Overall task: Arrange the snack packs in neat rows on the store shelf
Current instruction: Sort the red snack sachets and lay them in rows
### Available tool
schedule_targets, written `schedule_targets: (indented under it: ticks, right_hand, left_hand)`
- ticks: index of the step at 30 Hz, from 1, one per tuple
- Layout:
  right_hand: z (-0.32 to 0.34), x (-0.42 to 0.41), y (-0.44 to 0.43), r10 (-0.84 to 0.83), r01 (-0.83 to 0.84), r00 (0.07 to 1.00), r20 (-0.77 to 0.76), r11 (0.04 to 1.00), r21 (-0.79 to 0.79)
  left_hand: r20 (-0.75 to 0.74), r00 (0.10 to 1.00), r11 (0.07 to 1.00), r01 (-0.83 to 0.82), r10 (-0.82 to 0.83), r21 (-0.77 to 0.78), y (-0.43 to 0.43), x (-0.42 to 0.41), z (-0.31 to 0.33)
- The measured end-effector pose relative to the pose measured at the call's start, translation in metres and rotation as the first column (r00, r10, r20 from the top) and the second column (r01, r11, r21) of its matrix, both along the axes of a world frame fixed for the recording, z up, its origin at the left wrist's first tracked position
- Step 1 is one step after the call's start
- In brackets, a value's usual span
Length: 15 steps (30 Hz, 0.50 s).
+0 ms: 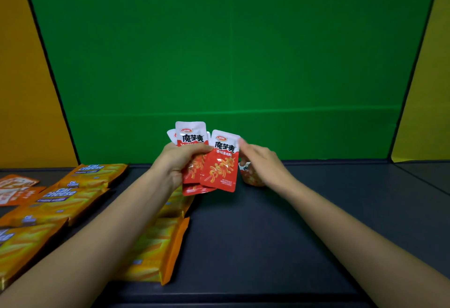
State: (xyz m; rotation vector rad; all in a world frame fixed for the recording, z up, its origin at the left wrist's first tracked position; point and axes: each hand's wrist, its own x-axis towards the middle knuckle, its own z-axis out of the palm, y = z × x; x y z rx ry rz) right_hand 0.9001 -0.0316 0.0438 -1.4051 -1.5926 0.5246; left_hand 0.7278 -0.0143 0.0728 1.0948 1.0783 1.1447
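Note:
My left hand (176, 161) grips a fanned bunch of several red-and-white snack packs (193, 142) above the dark shelf (280, 222). The front pack (221, 164) leans right from the bunch, and the fingertips of my right hand (261, 161) touch its upper right edge. Under my right hand another red pack (250, 173) sits on the shelf, partly hidden. Whether that hand grips it is unclear.
Several orange Cal Cheese wafer packs (63, 200) lie in rows on the left half of the shelf, one (155, 249) under my left forearm. Orange-and-white sachets (17, 186) lie at the far left. A green back wall (231, 64) and yellow side panels (24, 88) enclose the shelf.

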Motion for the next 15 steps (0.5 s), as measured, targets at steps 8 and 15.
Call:
schedule_targets:
  ticks: [8, 15]
  right_hand:
    - [0.0, 0.026, -0.016, -0.013, -0.016, 0.966, -0.258, 0.994, -0.112]
    - [-0.027, 0.063, -0.018, -0.041, 0.029, 0.999, -0.017, 0.889, -0.457]
  left_hand:
    - [0.079, 0.996, 0.999, 0.051, -0.051, 0.003, -0.003, 0.007, -0.002]
    - [0.051, 0.995, 0.996, 0.085, -0.083, -0.039, 0.0, -0.013, -0.006]
